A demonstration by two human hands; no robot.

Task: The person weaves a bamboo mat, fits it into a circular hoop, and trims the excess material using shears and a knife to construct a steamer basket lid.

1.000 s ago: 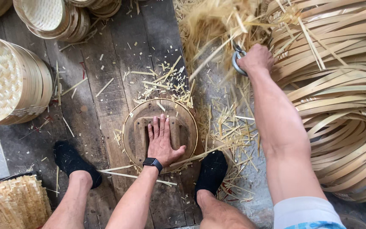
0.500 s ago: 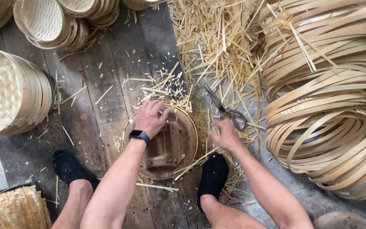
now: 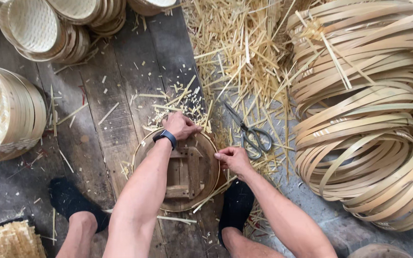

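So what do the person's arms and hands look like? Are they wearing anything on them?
Both arms are bare, with no sleeves showing and no gloves. The left hand has a black band with a dark watch face around its wrist. The right hand has nothing on it: no watch, no rings that I can see. Further down, the feet are in black socks.

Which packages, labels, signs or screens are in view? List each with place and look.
No packages, labels or signs show.
Smartwatch: on the left wrist, above the round bamboo steamer frame; black band, its screen not visible.
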